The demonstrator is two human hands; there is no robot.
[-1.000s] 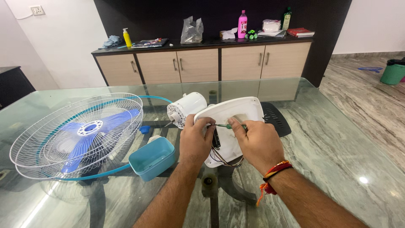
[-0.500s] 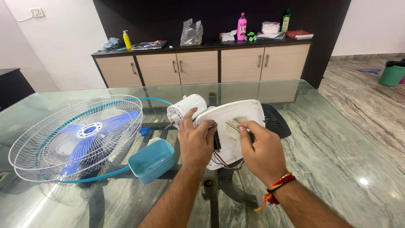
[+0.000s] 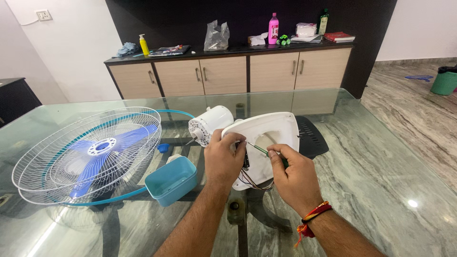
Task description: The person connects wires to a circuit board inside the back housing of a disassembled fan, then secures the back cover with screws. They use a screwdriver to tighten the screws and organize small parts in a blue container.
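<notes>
Now lower on the fan base (image 3: 266,138): both hands (image 3: 259,166).

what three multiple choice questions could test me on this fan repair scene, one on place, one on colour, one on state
1. Where does the small teal tub stand?
A. on the cabinet
B. on the glass table, between the fan grille and the left hand
C. on the floor

2. What colour are the fan blades?
A. red
B. black
C. blue

3. What does the right hand hold?
A. a thin green-handled tool
B. nothing
C. a pink bottle

Answers:
1 B, the tub sits on the glass just right of the grille.
2 C, blue blades show through the white wires.
3 A, the fingers pinch the tool, its tip aimed at the white fan base, which the left hand steadies.
</notes>
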